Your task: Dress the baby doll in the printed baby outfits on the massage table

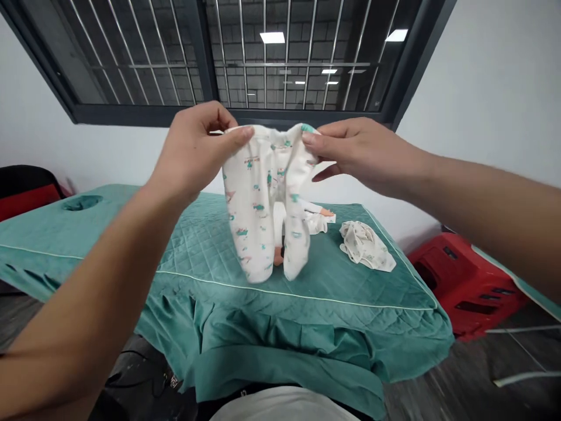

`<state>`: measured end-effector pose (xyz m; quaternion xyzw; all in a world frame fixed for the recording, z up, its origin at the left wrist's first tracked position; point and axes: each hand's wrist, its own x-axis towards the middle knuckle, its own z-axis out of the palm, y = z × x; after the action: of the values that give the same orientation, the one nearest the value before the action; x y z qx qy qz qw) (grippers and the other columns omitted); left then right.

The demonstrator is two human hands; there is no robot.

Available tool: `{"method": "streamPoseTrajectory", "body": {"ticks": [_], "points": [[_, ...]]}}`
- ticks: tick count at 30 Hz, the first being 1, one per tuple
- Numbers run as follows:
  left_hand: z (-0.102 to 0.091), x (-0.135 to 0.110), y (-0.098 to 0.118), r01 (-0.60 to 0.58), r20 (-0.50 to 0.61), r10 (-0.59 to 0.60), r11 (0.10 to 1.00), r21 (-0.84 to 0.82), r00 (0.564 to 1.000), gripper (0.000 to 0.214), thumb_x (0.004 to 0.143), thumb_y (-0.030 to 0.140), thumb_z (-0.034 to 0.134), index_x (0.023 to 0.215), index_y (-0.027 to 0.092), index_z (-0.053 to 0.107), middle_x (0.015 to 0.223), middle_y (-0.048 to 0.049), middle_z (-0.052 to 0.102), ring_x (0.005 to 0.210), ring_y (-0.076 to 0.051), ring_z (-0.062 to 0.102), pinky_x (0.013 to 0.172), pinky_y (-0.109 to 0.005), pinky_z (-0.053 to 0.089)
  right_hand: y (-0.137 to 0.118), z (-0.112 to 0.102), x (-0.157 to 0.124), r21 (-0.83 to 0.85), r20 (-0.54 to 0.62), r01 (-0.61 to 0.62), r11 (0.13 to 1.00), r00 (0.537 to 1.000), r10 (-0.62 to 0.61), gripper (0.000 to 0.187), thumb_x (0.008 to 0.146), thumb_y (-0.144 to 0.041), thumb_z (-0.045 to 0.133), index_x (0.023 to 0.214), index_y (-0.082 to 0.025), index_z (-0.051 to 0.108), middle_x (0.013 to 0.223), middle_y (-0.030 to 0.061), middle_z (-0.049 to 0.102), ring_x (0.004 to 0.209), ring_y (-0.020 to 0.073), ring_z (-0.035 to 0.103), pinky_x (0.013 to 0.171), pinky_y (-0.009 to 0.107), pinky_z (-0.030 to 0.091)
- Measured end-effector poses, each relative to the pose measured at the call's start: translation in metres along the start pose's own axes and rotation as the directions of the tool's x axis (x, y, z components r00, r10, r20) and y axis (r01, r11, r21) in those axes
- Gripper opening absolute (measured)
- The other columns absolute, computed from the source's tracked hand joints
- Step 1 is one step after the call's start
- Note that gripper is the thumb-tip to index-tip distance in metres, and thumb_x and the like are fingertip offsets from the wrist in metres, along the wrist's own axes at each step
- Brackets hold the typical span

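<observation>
A pair of white baby pants point(254, 204) with a small green and pink print hangs upright in front of me, legs down. My left hand point(199, 146) pinches the left end of the waistband between thumb and fingers. At the other end, my right hand point(355, 149) grips the waistband the same way. Behind the pants, partly hidden, lies a doll point(313, 207) in white clothing; one arm and a bit of a foot show. Right of it, a crumpled white printed baby garment point(366, 245) rests on the bed.
A padded bed with a green quilted cover point(197, 245) spans the view, with a round hole point(82, 203) at its left. Red plastic stools point(468, 286) stand at the right, and a black and red chair point(26, 190) at the left. A barred window point(228, 58) is behind.
</observation>
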<state>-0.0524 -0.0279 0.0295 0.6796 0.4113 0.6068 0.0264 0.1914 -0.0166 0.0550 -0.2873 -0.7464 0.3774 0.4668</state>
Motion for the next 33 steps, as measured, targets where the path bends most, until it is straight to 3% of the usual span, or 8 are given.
{"method": "streamPoseTrajectory", "body": {"ticks": [4,9,13,19,23,26,29,33], "points": [[0.029,0.001,-0.002,-0.016,-0.019,0.011,0.949,-0.316,1.000,0.026,0.083,0.033,0.077,0.077,0.016,0.058,0.071,0.0010,0.056,0.079,-0.014,0.056,0.080,-0.031,0.044,0.002,0.029,0.002,-0.057,0.211,0.040,0.998,0.977,-0.027,0.027,0.079,-0.033,0.081,0.089,-0.014,0.065,0.089,-0.0002,0.067,0.100,0.0191,0.066,0.088,0.037,0.058],[0.055,-0.016,-0.026,0.016,-0.006,-0.025,0.800,-0.600,1.000,0.026,0.094,0.047,0.059,0.095,0.020,0.059,0.091,-0.0029,0.068,0.106,-0.021,0.064,0.084,-0.032,0.050,0.016,0.041,0.016,-0.058,0.171,0.024,0.998,0.985,-0.014,0.021,0.081,-0.027,0.077,0.093,-0.016,0.063,0.088,0.0022,0.068,0.090,0.0174,0.065,0.087,0.038,0.058],[0.071,-0.037,-0.065,0.041,-0.002,-0.055,0.763,-0.645,0.998,0.026,0.091,0.042,0.064,0.109,0.023,0.062,0.110,-0.0039,0.070,0.119,-0.024,0.063,0.096,-0.040,0.053,0.060,0.057,0.040,0.032,0.163,-0.097,0.995,0.982,0.090,0.013,0.079,-0.019,0.072,0.086,-0.016,0.062,0.080,0.0025,0.067,0.081,0.0162,0.065,0.085,0.037,0.058],[0.085,-0.079,-0.156,0.220,0.062,-0.213,0.894,-0.390,0.975,0.049,0.091,0.047,0.064,0.134,0.023,0.057,0.138,-0.0112,0.059,0.128,-0.029,0.056,0.105,-0.044,0.050,0.176,0.103,0.072,0.259,0.112,-0.271,0.927,0.962,0.250,0.011,0.079,-0.024,0.063,0.088,-0.017,0.061,0.090,0.0023,0.068,0.086,0.0146,0.066,0.082,0.030,0.057],[0.075,-0.103,-0.210,0.267,0.056,-0.264,0.963,-0.039,0.963,0.048,0.094,0.042,0.059,0.139,0.026,0.055,0.142,-0.0115,0.054,0.128,-0.027,0.055,0.102,-0.044,0.052,0.236,0.130,0.080,0.172,0.028,-0.252,0.952,0.968,0.251,0.013,0.083,-0.031,0.061,0.087,-0.018,0.063,0.093,0.0031,0.068,0.093,0.0184,0.065,0.085,0.035,0.056],[0.065,-0.107,-0.229,0.074,0.056,-0.087,0.977,0.199,0.995,0.048,0.097,0.036,0.055,0.144,0.026,0.050,0.143,-0.0120,0.051,0.133,-0.027,0.050,0.110,-0.047,0.046,0.255,0.142,0.088,0.077,0.023,-0.078,0.994,0.997,0.077,0.015,0.087,-0.030,0.058,0.096,-0.021,0.066,0.103,0.0024,0.069,0.103,0.0191,0.064,0.100,0.039,0.051],[0.059,-0.104,-0.235,-0.112,0.061,0.097,0.933,0.343,0.993,0.051,0.100,0.030,0.050,0.149,0.026,0.043,0.146,-0.0142,0.047,0.138,-0.028,0.045,0.115,-0.049,0.041,0.254,0.149,0.096,0.061,0.001,0.063,0.996,0.998,-0.063,0.026,0.089,-0.024,0.057,0.114,-0.024,0.063,0.123,0.0032,0.065,0.118,0.0188,0.059,0.104,0.036,0.049],[0.057,-0.111,-0.241,-0.202,0.051,0.200,0.881,0.427,0.979,0.057,0.098,0.019,0.050,0.153,0.027,0.038,0.145,-0.0156,0.045,0.136,-0.030,0.047,0.108,-0.046,0.047,0.250,0.148,0.090,-0.051,0.087,0.157,0.986,0.984,-0.152,0.032,0.093,-0.020,0.052,0.124,-0.026,0.059,0.131,0.0044,0.059,0.123,0.0194,0.055,0.099,0.035,0.052]]}}
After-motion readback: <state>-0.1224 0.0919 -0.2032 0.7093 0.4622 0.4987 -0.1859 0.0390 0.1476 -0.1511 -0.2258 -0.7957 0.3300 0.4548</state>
